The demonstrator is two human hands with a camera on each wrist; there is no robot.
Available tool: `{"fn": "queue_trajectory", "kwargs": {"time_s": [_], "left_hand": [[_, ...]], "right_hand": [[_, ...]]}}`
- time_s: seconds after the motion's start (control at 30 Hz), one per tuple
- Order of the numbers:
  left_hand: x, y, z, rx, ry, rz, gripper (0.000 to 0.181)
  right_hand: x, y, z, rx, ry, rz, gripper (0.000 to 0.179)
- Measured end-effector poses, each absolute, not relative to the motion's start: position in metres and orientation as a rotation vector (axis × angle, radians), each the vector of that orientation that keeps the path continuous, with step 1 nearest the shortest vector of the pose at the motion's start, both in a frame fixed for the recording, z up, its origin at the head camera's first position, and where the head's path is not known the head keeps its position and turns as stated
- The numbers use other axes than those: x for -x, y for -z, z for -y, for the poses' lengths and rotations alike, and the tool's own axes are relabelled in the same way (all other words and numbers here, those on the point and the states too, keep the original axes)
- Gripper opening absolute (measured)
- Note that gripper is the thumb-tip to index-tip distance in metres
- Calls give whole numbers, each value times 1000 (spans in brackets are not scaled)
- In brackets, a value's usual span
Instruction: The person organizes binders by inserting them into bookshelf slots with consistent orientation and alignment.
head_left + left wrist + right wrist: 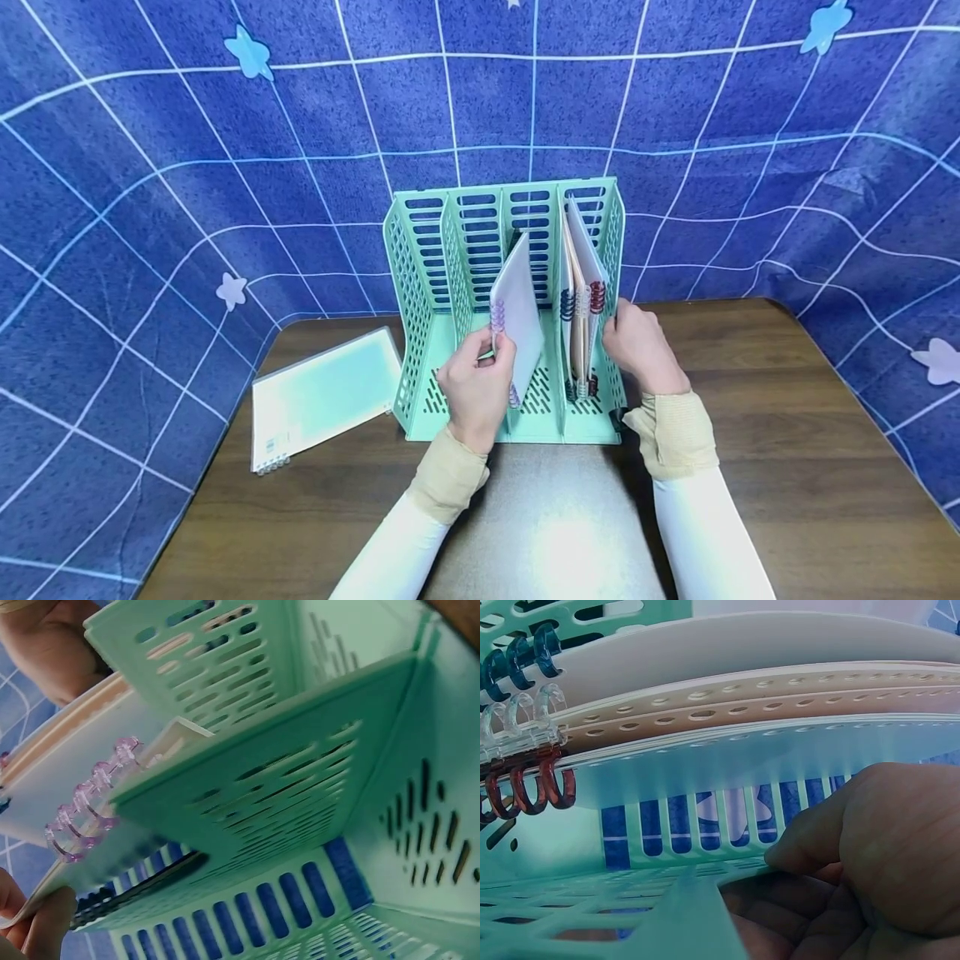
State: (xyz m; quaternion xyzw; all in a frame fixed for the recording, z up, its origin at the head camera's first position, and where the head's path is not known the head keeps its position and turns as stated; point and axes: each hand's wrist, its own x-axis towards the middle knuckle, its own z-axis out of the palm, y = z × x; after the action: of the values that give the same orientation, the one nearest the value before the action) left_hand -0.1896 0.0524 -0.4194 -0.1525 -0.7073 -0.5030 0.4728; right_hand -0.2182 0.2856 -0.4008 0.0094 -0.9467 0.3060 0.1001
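Note:
A mint-green file rack [531, 435] with several upright compartments stands on the table. My left hand [480, 387] pinches the edge of a notebook [525, 308] with purple rings, which stands tilted in the compartment third from the left. In the left wrist view its purple rings [82, 802] show beside a divider. My right hand [643, 346] grips the rack's right side wall; in the right wrist view the thumb [810, 832] lies inside that wall and the fingers outside. Notebooks with blue, clear and red rings [536, 791] stand together in the rightmost compartment.
A pale green notebook [326, 396] with clear rings lies flat on the brown table [750, 433], left of the rack. Behind the purple-ringed notebook a black edge [513, 240] shows. A blue gridded cloth [487, 100] with stars hangs around the table.

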Motion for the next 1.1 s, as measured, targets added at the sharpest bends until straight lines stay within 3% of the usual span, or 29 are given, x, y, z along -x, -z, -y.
{"fn": "queue_trajectory", "kwargs": {"time_s": [0.77, 1.1], "left_hand": [[191, 446, -52, 344, 1097, 1966, 17], [199, 448, -50, 309, 973, 2095, 3]], "right_hand": [[220, 401, -287, -28, -906, 2791, 20], [219, 400, -286, -18, -911, 2807, 17]]}}
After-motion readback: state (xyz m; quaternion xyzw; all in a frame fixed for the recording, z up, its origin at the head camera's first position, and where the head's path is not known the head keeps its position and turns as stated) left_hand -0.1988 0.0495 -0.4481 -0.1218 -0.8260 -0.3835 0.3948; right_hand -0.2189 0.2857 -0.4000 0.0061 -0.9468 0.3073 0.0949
